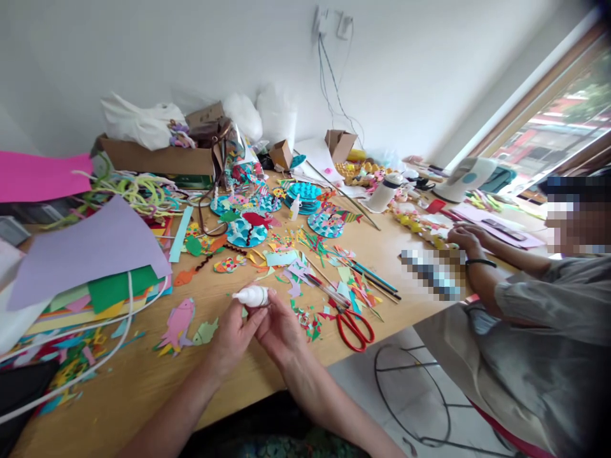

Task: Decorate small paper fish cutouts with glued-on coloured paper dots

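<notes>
Both hands are together over the front of the table, around a small white squeeze bottle [252,296] with a pointed nozzle, which looks like a glue bottle. It lies nearly level, its nozzle pointing left. My left hand [238,331] is closed at its near side, thumb below the bottle. Around its base end curl the fingers of my right hand [281,327]. Left of my hands lie a pink paper fish [177,324] and a pale green paper fish [206,331]. Red-handled scissors [356,329] rest on the right, near the table edge.
Blue decorated discs [245,232] with paper fish stand mid-table, beside another white bottle [294,208]. Paper scraps and brushes [375,280] are scattered around. Coloured paper sheets [95,254] and a white cable [126,324] occupy the left. A person [525,305] sits at the right, hands on the table.
</notes>
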Tool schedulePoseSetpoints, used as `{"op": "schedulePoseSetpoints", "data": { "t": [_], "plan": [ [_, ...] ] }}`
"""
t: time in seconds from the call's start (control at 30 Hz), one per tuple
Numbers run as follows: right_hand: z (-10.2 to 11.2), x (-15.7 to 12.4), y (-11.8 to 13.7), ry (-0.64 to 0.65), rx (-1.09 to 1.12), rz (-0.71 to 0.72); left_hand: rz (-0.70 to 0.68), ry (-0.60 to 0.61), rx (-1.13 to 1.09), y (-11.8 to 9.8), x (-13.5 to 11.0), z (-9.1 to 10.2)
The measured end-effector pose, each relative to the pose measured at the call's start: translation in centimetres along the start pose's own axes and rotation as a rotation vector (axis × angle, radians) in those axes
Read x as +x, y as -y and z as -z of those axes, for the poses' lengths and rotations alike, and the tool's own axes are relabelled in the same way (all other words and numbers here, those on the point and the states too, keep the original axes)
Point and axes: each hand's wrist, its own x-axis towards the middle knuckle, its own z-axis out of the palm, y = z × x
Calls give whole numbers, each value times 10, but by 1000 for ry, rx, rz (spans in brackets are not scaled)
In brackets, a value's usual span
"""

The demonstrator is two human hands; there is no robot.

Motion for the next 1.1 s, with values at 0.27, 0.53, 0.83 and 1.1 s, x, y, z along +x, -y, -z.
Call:
{"op": "schedulePoseSetpoints", "data": {
  "t": [0.27, 0.53, 0.83, 1.1],
  "plan": [
    [6, -16, 35, -42, -761, 297, 8, 57, -19, -6, 8, 15],
    [-12, -10, 71, 201, -1397, 539, -226, 80, 137, -17, 19, 8],
    [3, 111, 170, -91, -1540, 698, -416, 22, 281, 6, 13, 27],
    [24, 227, 167, -249, -1666, 659, -384, -27, 380, 21, -10, 45]
  ]
}}
